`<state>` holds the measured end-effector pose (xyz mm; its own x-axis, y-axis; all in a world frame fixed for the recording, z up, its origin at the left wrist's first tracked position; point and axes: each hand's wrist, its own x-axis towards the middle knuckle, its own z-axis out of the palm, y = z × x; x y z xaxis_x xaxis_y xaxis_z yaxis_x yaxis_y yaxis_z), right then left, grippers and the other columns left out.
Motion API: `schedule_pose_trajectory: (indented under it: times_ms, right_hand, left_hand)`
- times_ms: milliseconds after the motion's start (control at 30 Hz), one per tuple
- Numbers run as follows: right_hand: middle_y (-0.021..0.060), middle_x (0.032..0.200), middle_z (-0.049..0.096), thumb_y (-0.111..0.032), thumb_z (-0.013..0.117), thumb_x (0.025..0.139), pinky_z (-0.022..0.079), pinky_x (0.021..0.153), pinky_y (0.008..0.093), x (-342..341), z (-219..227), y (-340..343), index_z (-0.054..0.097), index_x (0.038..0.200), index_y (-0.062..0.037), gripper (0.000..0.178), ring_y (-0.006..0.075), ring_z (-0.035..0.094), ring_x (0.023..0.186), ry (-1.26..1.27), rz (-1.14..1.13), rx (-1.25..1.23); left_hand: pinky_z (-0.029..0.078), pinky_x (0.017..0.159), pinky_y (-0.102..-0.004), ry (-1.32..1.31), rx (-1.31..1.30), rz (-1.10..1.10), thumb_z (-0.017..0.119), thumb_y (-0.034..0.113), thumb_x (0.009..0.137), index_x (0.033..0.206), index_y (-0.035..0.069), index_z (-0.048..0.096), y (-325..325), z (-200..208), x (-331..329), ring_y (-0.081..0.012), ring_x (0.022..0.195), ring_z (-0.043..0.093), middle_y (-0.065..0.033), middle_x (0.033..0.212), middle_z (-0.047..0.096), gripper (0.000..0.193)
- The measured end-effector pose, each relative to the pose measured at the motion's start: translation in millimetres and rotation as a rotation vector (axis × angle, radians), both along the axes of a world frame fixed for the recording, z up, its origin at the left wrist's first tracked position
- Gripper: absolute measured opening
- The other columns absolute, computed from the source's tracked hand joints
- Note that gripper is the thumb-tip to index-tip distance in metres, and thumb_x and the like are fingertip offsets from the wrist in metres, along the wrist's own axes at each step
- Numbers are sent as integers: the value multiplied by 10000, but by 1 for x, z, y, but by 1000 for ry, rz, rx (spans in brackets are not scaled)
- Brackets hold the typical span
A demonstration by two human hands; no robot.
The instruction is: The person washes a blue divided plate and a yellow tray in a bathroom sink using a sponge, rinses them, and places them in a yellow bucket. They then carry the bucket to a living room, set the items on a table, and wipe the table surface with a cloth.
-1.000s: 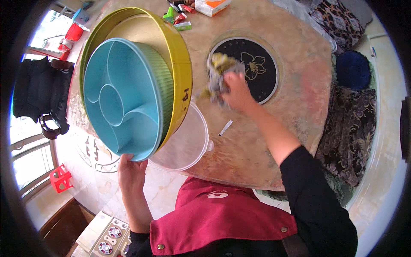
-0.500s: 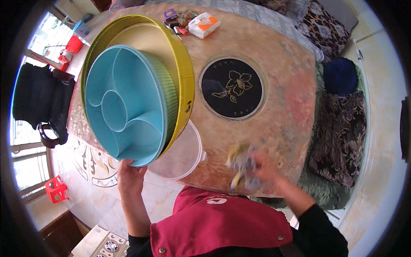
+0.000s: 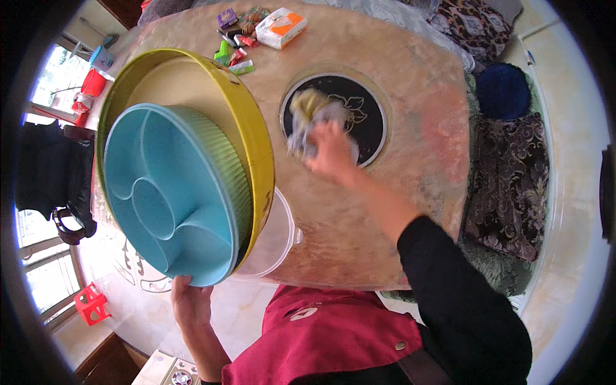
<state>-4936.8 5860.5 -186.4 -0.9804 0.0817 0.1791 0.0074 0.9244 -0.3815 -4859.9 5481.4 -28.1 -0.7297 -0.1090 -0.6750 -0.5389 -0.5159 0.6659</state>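
My left hand (image 3: 191,303) is closed on the near rim of a round blue divided tray (image 3: 144,154). The tray has curved compartments around a round centre and sits tilted inside a large yellow round tin (image 3: 262,135), raised at the table's left side. A grey and yellow cloth (image 3: 307,115) is bunched under my right hand (image 3: 335,154). It lies over the left part of a black round inset (image 3: 367,131) with a gold flower design. Motion blurs the cloth and fingers slightly. Beneath the tin, a clear round lid (image 3: 277,247) partly shows.
On the far side of the table (image 3: 417,179) are a tissue pack (image 3: 281,28), a purple box (image 3: 226,18) and several small items, including a green one (image 3: 222,52). Cushions (image 3: 504,186) line the right side. A black chair (image 3: 54,170) and red stool (image 3: 92,303) stand left.
My right hand has moved the cloth from the table's near edge up and left onto the black inset. The tray and tin sit slightly lower and further left in view, uncovering green items.
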Motion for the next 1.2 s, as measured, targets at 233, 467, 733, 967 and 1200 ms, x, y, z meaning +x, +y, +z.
schedule_pose_trajectory:
  times_ms: [233, 467, 733, 967, 1200]
  right_hand:
    - [72, 1023, 527, -145, 676, 548, 439, 794, 431, 45, 33, 56, 586, 947, -103, 411, 286, 484, 985, -22, 422, 84]
    - [129, 1048, 522, -218, 648, 679, 442, 806, 427, -47, -2, 142, 579, 993, -53, 361, 322, 493, 1002, 113, -97, 239]
    - [186, 998, 543, -365, 673, 687, 459, 788, 423, 88, 40, 25, 566, 1009, 11, 507, 340, 557, 928, -323, -308, -121]
    - [235, 1075, 591, -459, 689, 677, 420, 896, 384, 79, 37, -63, 566, 1093, 24, 650, 333, 564, 1028, -251, -279, -1070]
    - [146, 1087, 603, -307, 729, 672, 436, 872, 375, 104, 67, 175, 548, 1140, -71, 554, 267, 570, 1023, -97, -559, -280]
  left_hand:
    - [492, 785, -347, -11, 20, -91, 476, 77, 791, 1098, 12, 490, 21, 12, -21, -213, 949, 570, -83, 1076, 563, 314]
    - [502, 664, -326, -31, -57, -38, 477, 78, 784, 1140, 8, 456, 29, 8, -30, -218, 863, 584, -85, 1056, 567, 364]
    - [466, 623, -306, -18, -31, -131, 483, 102, 759, 1092, 34, 484, 22, -3, -25, -194, 836, 572, -62, 1017, 553, 340]
    - [449, 844, -380, 63, 84, -133, 494, 103, 811, 1111, 10, 494, 8, 8, -34, -242, 994, 545, -79, 1113, 552, 314]
    - [470, 900, -403, 155, 82, -153, 505, 36, 815, 1122, -32, 488, -9, 17, -37, -255, 1051, 549, -143, 1145, 555, 315]
